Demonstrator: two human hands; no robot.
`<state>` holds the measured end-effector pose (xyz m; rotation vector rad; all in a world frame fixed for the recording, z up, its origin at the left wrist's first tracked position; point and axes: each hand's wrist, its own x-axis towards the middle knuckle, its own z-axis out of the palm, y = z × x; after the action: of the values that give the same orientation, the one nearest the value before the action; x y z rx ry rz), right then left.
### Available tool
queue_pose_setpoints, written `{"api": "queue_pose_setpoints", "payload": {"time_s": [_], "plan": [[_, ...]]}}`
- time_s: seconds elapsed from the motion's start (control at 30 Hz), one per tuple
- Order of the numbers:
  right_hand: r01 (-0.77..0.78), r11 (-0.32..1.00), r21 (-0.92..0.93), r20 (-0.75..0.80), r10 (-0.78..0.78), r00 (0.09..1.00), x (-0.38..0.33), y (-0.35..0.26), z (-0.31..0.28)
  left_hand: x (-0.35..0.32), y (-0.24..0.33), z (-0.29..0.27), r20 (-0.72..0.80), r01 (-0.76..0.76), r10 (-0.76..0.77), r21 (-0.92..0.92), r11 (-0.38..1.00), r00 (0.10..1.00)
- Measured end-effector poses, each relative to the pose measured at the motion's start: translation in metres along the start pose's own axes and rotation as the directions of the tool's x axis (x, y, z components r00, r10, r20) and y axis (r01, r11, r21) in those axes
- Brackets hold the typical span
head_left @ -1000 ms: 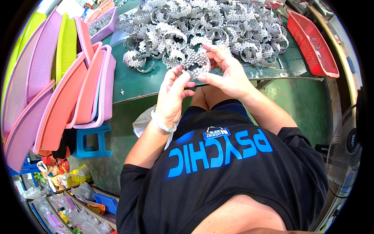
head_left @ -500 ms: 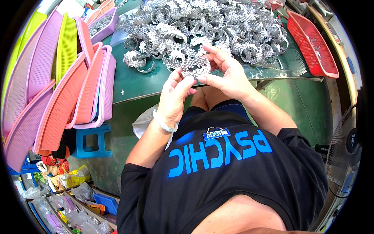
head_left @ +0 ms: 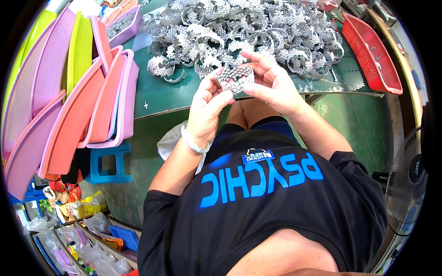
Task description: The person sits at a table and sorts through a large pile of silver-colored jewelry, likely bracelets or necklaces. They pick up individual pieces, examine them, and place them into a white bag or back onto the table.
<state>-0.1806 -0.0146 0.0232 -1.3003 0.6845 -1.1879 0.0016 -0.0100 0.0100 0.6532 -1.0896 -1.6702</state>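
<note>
Between my two hands, over the table's near edge, is a silvery bracelet-like band made of small linked plates, curled into a ring. My left hand grips its left side, with fingers curled behind it. On the other side, my right hand holds the band between thumb and fingers. Just beyond my hands lies a big heap of similar silvery bands on the green table. One loose band sits at the heap's left edge.
Stacked pink, purple and green plastic baskets lean at the left, above a blue stool. A red basket with a few pieces stands at the right end of the table. A black fan is at far right.
The band has turned a little in my fingers, and both hands have shifted slightly right in the picture. My left thumb has moved along the band's lower edge.
</note>
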Motion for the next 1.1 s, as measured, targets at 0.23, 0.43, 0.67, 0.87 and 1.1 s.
{"api": "queue_pose_setpoints", "payload": {"time_s": [0.23, 0.43, 0.67, 0.87, 1.1], "plan": [[-0.002, 0.997, 0.078, 0.025, 0.0, 1.0, 0.002, 0.002, -0.003, 0.001, 0.001, -0.008, -0.007, 0.017, -0.017, 0.002, 1.0, 1.0], [-0.017, 0.999, 0.038, 0.052, 0.015, 0.999, 0.005, 0.004, -0.006, 0.002, 0.0, -0.01, -0.012, 0.015, -0.015, -0.064, 0.998, 1.0], [-0.065, 0.998, 0.026, 0.064, 0.063, 0.996, 0.005, 0.0, -0.004, 0.002, -0.001, -0.017, 0.024, 0.019, -0.021, 0.069, 0.997, 0.999], [-0.037, 0.979, -0.202, 0.063, 0.051, 0.997, 0.006, -0.002, -0.007, 0.005, 0.006, -0.013, 0.032, 0.096, -0.103, 0.163, 0.982, 0.994], [0.198, 0.832, -0.518, 0.076, -0.186, 0.98, 0.002, -0.006, -0.005, 0.006, -0.01, -0.02, 0.102, 0.076, -0.092, 0.153, 0.985, 0.99]]}}
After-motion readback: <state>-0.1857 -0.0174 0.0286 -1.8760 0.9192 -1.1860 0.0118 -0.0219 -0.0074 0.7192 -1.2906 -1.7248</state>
